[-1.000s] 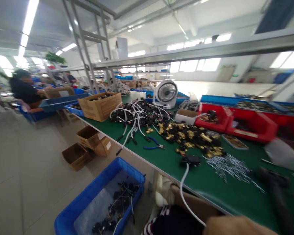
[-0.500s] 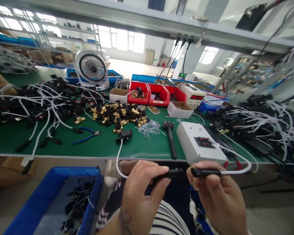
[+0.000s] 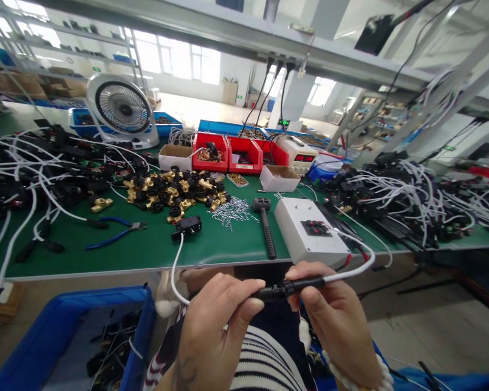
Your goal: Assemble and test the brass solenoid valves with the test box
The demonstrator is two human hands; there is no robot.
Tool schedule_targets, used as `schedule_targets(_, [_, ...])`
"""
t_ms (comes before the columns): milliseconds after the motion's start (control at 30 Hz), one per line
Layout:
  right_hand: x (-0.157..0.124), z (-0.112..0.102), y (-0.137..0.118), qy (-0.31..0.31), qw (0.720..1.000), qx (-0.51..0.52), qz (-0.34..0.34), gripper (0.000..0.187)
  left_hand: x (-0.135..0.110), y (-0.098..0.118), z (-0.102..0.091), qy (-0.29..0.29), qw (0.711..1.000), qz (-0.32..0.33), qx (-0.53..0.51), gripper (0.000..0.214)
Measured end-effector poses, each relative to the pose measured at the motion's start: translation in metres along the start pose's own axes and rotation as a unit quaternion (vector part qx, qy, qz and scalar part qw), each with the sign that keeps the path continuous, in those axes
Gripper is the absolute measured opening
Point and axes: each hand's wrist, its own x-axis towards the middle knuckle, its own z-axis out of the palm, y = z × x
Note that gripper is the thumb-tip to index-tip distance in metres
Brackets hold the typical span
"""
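Between thumb and fingers, my left hand pinches a black cable connector. Its white cable runs up to a small black module near the table's front edge. My right hand grips a second black cable connector, whose white cable loops back to a white box with a black terminal on top. The two connector ends meet in line in front of the table edge. Whether they are fully seated I cannot tell.
On the green table lie a black mallet, blue-handled cutters, metal clips and a heap of brass fittings. Cabled modules pile up on both sides. Red bins and a fan stand behind. A blue crate sits below left.
The two connectors, apart before, now touch end to end as my hands have come together. The whole view has shifted, so the table things appear further left.
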Motion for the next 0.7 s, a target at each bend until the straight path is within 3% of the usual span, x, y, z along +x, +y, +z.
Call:
schedule_targets(300, [-0.002, 0.000, 0.001, 0.032, 0.999, 0.021, -0.012, 0.018, 0.002, 0.004, -0.003, 0.004, 0.998, -0.004, 0.055, 0.015])
schedule_targets(700, [0.005, -0.008, -0.010, -0.031, 0.997, -0.072, -0.016, 0.020, 0.007, 0.004, -0.002, -0.007, 0.997, 0.008, 0.072, 0.014])
